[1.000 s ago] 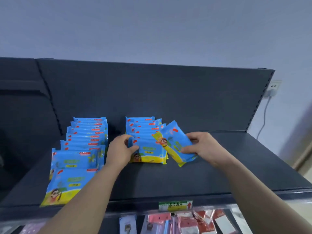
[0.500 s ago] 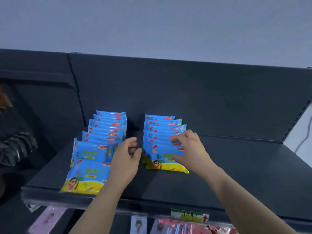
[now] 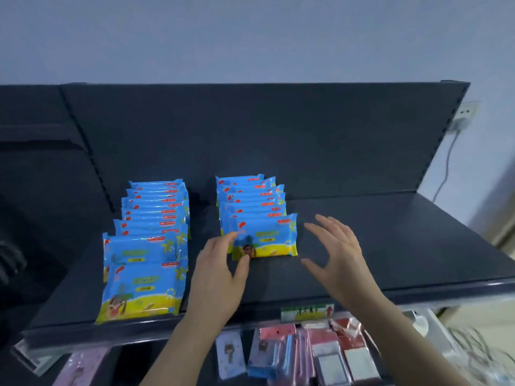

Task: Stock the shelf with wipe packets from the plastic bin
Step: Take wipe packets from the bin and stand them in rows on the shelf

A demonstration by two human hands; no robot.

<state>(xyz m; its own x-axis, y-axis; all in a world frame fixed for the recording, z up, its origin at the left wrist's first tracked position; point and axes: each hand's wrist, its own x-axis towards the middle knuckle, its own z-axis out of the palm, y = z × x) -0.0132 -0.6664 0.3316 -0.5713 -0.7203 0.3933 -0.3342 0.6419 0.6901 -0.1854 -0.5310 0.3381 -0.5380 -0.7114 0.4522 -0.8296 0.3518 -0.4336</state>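
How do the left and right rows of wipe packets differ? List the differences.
The left row reaches almost to the front edge of the shelf; the right row stops farther back. No hand touches the left row; the left hand holds the right row's front packet. Both hold overlapping identical blue-and-yellow packets.

A plain, pale grey-blue wall point(image 3: 250, 37) fills the upper frame. At upper right sits a white wall socket point(image 3: 466, 111), with a thin grey cable point(image 3: 447, 168) hanging below it.
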